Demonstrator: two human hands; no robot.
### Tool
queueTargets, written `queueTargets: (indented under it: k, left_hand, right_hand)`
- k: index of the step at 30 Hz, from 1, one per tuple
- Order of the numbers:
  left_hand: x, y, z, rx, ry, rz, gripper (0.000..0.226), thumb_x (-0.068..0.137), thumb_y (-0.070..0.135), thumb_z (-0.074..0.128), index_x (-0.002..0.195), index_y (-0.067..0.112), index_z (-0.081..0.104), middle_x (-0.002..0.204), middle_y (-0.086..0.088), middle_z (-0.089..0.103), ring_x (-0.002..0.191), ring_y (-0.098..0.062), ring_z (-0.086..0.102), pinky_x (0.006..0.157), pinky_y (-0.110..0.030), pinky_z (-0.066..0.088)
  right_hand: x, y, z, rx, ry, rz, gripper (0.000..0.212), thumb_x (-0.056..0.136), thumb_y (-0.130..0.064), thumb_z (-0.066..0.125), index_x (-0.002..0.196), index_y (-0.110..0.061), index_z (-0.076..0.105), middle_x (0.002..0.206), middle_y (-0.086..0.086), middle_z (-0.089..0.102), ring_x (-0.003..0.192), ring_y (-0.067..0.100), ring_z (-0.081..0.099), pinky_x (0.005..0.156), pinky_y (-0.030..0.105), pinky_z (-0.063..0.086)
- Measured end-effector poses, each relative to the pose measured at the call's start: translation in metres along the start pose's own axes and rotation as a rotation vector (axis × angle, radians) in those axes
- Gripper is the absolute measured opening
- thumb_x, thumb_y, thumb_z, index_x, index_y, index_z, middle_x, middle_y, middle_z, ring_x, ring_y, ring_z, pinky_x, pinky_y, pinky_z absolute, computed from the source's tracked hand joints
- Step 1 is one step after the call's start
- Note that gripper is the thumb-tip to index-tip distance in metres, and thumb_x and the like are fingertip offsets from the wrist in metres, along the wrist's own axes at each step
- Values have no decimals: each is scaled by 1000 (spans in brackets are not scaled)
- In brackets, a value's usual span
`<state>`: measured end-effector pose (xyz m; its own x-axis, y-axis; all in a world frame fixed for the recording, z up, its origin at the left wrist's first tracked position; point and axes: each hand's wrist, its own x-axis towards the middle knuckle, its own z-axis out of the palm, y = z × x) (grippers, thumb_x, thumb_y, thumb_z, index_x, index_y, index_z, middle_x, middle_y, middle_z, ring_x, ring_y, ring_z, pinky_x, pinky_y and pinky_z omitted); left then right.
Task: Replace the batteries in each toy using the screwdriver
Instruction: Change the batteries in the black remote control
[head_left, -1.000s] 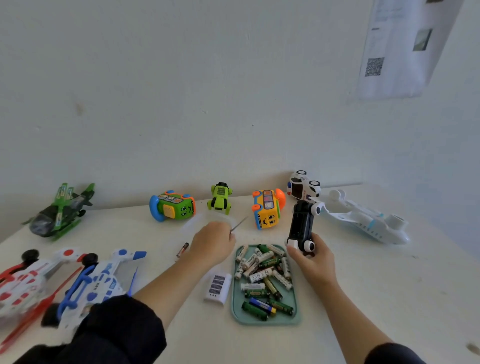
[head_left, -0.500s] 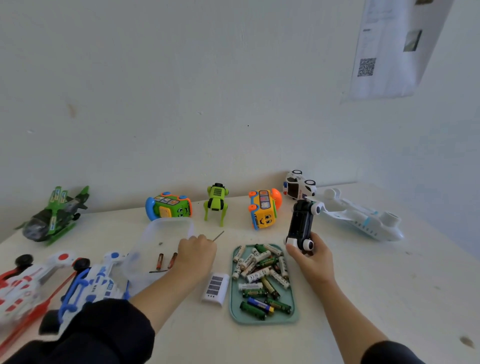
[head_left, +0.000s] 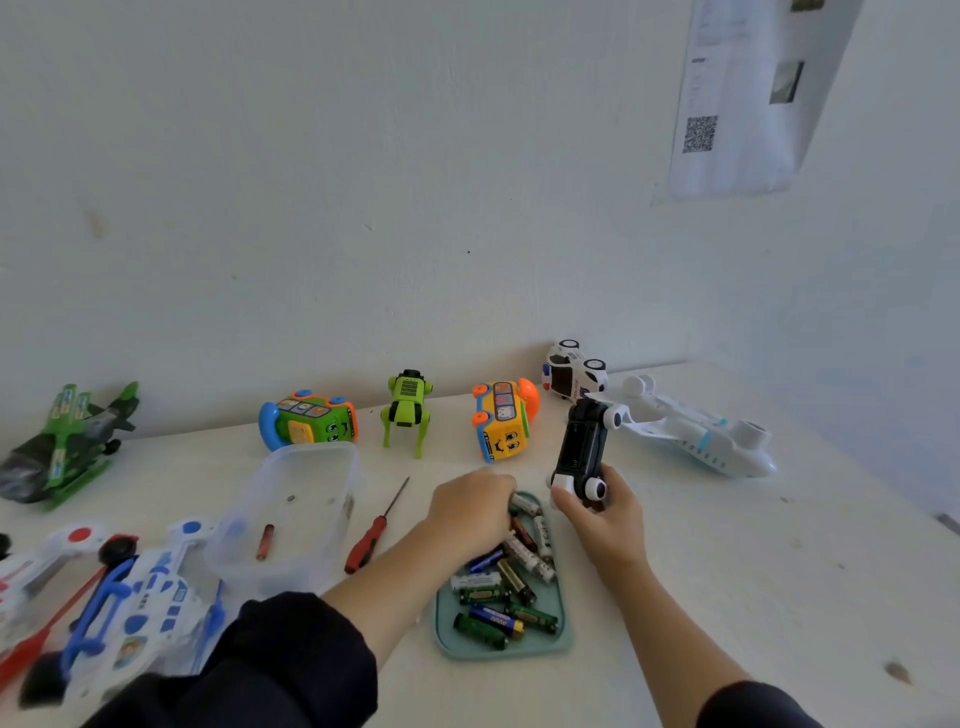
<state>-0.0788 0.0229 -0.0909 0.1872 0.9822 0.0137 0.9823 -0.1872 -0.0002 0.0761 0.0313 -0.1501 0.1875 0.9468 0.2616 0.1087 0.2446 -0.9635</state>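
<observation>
My right hand (head_left: 602, 519) grips the black toy car (head_left: 581, 452) upended by the battery tray (head_left: 558, 642). Left hand (head_left: 470, 512) is over the batteries (head_left: 511, 582), grip unclear. Screwdriver (head_left: 375, 530) lies mid-desk.

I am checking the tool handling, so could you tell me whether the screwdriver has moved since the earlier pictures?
Yes. The left hand held it earlier; now the screwdriver lies on the table between the clear container and the battery tray, and that hand reaches into the tray.

"POLICE" on the white toy car (head_left: 574, 371); QR code on the wall sheet (head_left: 748, 93).
</observation>
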Motion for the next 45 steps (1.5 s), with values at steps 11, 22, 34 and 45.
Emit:
queueTargets:
  k: [11, 22, 34, 45]
  left_hand:
    - [11, 19, -4, 55, -106, 158, 25, 90, 16, 53, 115, 16, 60, 108, -7, 47, 103, -27, 48, 70, -36, 40]
    - [14, 14, -11, 29, -185, 124, 22, 89, 7, 51, 109, 11, 60, 113, -10, 44, 105, -30, 46, 77, -39, 42]
    - [15, 2, -20, -39, -189, 180, 16, 89, 12, 56, 105, 14, 55, 105, -6, 51, 100, -26, 49, 76, -34, 40]
    - [31, 21, -36, -859, 306, 61, 4, 87, 13, 65, 87, 17, 67, 64, 8, 52, 60, -2, 45, 58, -12, 36]
  right_hand:
    - [3, 2, 0, 10, 0, -34, 19, 72, -11, 76, 87, -15, 65, 75, 4, 68, 69, 19, 63, 60, 27, 51]
    - [3, 4, 0, 14, -13, -20, 26, 65, -29, 73, 88, -18, 66, 77, 4, 69, 71, 20, 64, 66, 37, 54]
    - [3, 3, 0, 44, -30, -48, 40, 57, -44, 69, 88, -19, 66, 74, 3, 69, 68, 18, 63, 62, 32, 52]
    - [1, 1, 3, 66, -82, -102, 47, 56, -48, 66, 97, -24, 65, 64, -13, 65, 52, -1, 53, 52, 11, 40]
